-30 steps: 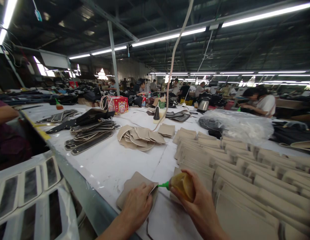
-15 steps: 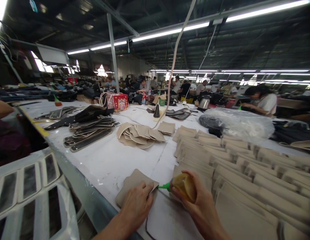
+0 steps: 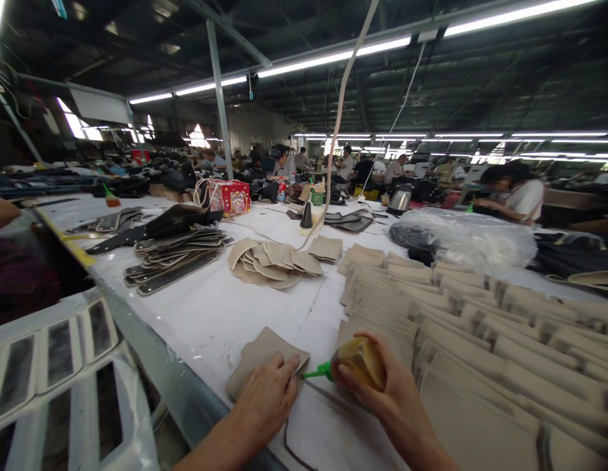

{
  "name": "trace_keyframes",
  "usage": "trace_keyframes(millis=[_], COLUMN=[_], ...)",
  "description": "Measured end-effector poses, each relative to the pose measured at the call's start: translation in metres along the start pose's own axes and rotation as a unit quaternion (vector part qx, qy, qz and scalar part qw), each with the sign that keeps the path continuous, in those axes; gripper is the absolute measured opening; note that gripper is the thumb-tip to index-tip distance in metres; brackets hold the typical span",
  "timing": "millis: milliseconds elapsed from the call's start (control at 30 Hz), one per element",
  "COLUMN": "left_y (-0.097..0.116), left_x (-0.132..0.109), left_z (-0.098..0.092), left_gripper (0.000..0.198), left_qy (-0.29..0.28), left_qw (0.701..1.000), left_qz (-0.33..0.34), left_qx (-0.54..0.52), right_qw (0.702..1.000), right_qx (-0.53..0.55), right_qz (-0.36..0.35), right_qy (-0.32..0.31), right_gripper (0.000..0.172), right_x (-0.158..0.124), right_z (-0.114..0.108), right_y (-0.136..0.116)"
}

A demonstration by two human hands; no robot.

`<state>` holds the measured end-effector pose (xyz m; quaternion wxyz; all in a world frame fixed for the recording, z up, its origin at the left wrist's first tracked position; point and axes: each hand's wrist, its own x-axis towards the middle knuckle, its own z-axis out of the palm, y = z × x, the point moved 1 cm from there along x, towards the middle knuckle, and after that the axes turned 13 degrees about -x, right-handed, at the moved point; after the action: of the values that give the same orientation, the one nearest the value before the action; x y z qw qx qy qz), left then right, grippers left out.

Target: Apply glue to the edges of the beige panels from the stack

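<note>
My right hand (image 3: 395, 396) is wrapped round a squeeze bottle (image 3: 360, 360) of amber liquid with a green nozzle (image 3: 318, 371). The bottle lies tilted on its side, and its tip points left at the edge of a beige leather-like piece (image 3: 265, 350). On that piece is my left hand (image 3: 265, 396), fingers bent and closed on its right edge near the corner. Whether the tip touches the piece, I cannot tell. To the right stand rows of folded beige pieces (image 3: 480, 392). A loose heap of beige pieces (image 3: 274, 261) lies farther back.
Dark straps with pale edging (image 3: 179, 255) are stacked at left on the white table (image 3: 186, 320). Behind stand a red patterned bag (image 3: 230, 198) and a clear plastic bag (image 3: 471, 239). A stool-like chair (image 3: 53, 373) is at lower left. Co-workers sit beyond; one person (image 3: 514, 190) is at right.
The nozzle tip has shifted slightly down and left, from the piece's corner to lower along its edge near my left fingers. Both hands keep their holds.
</note>
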<state>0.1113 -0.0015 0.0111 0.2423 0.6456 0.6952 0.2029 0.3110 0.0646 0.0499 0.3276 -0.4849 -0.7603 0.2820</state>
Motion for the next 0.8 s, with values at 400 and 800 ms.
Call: trace_keyframes(millis=[400,800], left_y=[0.003,0.001], left_x=[-0.006,-0.008], left_z=[-0.007,-0.012], left_gripper=[0.045,0.047], left_qy=[-0.009,-0.011], left_qw=[1.000,0.999], left_qz=[-0.005,0.002], left_qx=[-0.016,-0.048], right_qw=[0.999,0.996], right_qx=[0.030,0.064], right_qz=[0.032,0.049], right_qy=[-0.025,-0.043], right_gripper=[0.056,0.057], right_x=[-0.002,-0.011], right_z=[-0.001,0.005], right_y=[0.006,0.011])
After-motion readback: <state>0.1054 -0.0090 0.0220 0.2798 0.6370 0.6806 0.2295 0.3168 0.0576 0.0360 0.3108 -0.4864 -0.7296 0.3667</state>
